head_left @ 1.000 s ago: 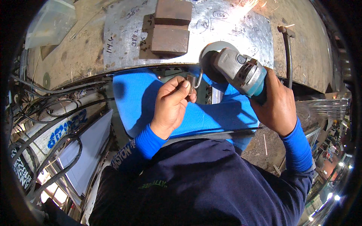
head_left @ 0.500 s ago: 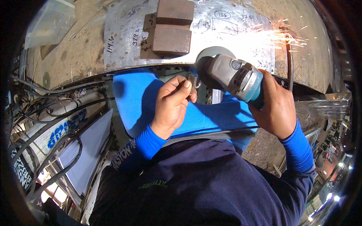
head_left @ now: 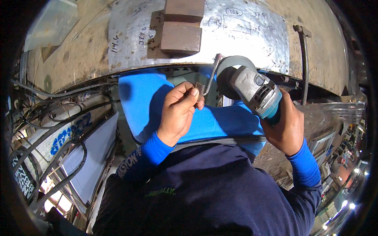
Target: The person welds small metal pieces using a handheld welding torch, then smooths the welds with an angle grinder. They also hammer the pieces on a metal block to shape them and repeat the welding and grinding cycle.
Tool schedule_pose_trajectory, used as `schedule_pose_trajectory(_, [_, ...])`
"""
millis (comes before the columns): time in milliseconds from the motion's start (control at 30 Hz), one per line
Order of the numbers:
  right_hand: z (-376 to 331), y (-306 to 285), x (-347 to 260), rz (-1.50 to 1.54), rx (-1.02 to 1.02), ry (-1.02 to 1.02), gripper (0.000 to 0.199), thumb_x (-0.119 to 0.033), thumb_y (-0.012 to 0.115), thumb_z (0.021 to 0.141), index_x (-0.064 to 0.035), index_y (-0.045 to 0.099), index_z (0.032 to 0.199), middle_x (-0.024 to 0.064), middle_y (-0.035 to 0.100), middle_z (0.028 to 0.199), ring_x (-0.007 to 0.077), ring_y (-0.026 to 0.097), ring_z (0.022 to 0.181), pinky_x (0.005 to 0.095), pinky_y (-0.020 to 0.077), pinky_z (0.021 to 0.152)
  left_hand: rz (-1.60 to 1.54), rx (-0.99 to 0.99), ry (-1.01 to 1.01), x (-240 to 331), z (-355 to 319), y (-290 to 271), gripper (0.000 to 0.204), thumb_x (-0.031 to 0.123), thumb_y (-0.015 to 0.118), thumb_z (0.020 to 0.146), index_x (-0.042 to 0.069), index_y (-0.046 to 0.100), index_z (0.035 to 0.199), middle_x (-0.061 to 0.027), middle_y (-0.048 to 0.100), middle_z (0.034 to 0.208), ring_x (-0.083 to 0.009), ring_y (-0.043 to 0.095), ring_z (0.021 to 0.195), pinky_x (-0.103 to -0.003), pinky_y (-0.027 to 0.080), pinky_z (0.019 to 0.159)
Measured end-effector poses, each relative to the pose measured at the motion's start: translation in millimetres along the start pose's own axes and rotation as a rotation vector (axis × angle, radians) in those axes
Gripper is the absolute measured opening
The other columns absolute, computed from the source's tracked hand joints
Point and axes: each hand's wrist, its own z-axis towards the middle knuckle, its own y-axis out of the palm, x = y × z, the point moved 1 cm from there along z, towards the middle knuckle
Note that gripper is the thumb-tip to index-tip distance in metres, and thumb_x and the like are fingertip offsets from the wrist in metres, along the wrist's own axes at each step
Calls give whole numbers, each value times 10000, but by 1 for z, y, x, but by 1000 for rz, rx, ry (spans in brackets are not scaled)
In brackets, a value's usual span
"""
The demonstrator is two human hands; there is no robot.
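My left hand (head_left: 178, 114) pinches a small dark metal piece (head_left: 200, 89) between thumb and fingers. A thin bent metal rod (head_left: 213, 74) runs up from that piece, hooked at its lower end, its upper tip close to the disc. Wrapped round the teal rear body of an angle grinder (head_left: 254, 87) is my right hand (head_left: 288, 125). The grinder's grey disc (head_left: 238, 60) sits just right of the rod; whether they touch I cannot tell. Both hands are over my blue-clad legs (head_left: 212, 122), in front of the workbench edge.
Two brown metal blocks (head_left: 181, 37) stand on a marked metal sheet (head_left: 130, 51) on the workbench (head_left: 86, 59). A hammer (head_left: 304, 63) lies at the right, its handle over the edge. A clear plastic bin (head_left: 51, 23) is far left. Black cables (head_left: 78, 151) loop at the left.
The bright spray of sparks across the bench has gone. My right hand has shifted the grinder rightward and slightly down, uncovering the rod. My left hand has barely moved.
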Motion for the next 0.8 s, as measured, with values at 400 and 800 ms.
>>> schedule_pose_trajectory(400, [8, 9, -8, 8, -6, -20, 818, -58, 849, 706, 11, 508, 1446, 264, 698, 1213, 490, 712, 1037, 512, 595, 859, -56, -14, 12, -8, -3, -5, 137, 147, 631, 1100, 48, 609, 1008, -46, 613, 948, -171, 571, 847, -330, 474, 802])
schedule_pose_trajectory(800, [8, 10, -14, -2, 14, -20, 805, -36, 830, 723, -32, 498, 1457, 275, 733, 1109, 511, 725, 984, 525, 603, 819, -69, -29, -30, -13, 0, -13, 130, 182, 610, 1100, 57, 623, 1067, -36, 605, 926, -182, 558, 856, -347, 466, 825])
